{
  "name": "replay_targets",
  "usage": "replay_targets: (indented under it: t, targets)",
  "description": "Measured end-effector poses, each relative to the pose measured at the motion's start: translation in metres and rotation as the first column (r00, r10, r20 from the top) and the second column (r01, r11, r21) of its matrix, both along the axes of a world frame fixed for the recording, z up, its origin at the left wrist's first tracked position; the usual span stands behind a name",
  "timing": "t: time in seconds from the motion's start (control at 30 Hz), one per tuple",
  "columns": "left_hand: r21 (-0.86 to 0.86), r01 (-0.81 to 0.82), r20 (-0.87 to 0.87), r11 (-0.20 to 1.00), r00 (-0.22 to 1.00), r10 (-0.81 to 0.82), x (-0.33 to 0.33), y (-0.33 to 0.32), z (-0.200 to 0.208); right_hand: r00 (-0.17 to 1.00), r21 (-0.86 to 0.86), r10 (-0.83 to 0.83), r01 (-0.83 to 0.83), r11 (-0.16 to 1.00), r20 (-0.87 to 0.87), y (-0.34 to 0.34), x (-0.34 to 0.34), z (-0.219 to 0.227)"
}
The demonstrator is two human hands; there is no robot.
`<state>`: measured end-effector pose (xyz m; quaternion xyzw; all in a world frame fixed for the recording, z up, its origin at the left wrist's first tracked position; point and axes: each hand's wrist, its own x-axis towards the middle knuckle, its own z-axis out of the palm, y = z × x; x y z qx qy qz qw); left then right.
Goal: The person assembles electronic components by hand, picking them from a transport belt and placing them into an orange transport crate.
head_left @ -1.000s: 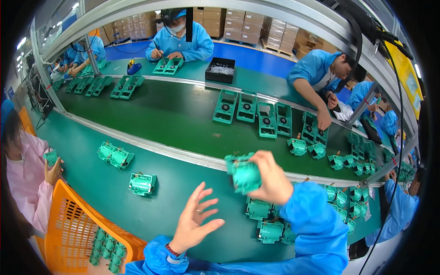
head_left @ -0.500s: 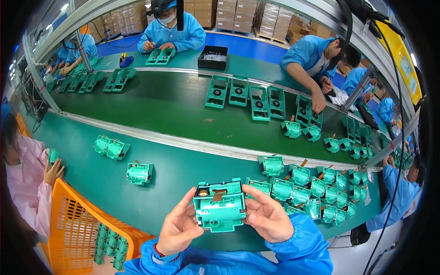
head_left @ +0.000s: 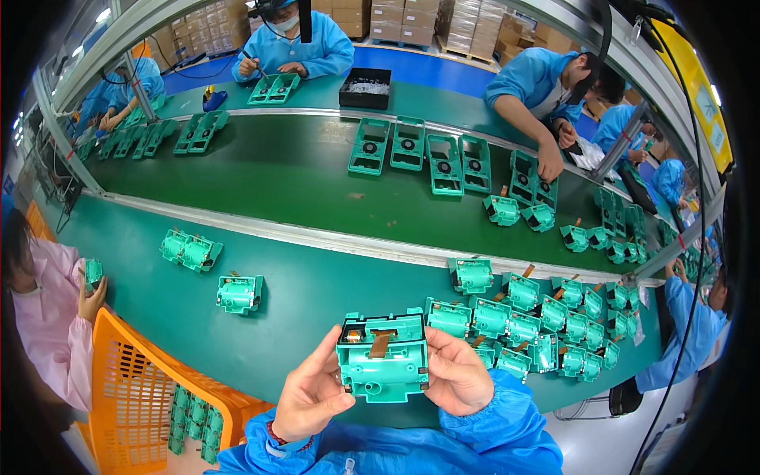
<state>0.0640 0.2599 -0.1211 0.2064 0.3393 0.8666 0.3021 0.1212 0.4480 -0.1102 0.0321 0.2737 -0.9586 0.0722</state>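
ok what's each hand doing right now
Left hand: closed on the left side of a green housing.
Right hand: closed on the right side of the same green housing.

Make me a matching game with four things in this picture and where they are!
Things:
1. Orange basket
2. Black tray
3. Held green part
4. Cardboard boxes

Places:
A. Between the left hand and the right hand
B. Stacked at the back, past the blue floor
C. At the lower left, with green parts inside
D. On the far bench, holding pale pieces

Right pairs: 1-C, 2-D, 3-A, 4-B
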Motion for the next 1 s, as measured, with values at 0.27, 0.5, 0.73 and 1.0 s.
replay_targets:
  t: [0.27,0.5,0.73,1.0]
  targets:
    - [-0.003,0.092,0.259,0.996,0.962,-0.088,-0.004,0.005,0.0,0.986,0.071,-0.093,0.104,0.992,-0.136,-0.007,0.009,-0.009]
    - [0.016,0.186,0.317,0.982,0.931,-0.181,-0.005,0.013,-0.013,0.951,0.294,-0.293,0.309,0.905,-0.096,-0.019,0.017,-0.004]
    - [-0.295,-0.228,-0.234,0.928,0.959,0.161,0.01,0.025,-0.009,0.921,0.526,-0.275,0.384,0.759,-0.275,-0.019,0.026,-0.021]
    - [-0.13,-0.729,-0.828,0.672,0.453,0.332,0.016,0.023,-0.019,0.844,0.579,-0.156,0.475,0.663,-0.514,-0.013,0.018,-0.035]
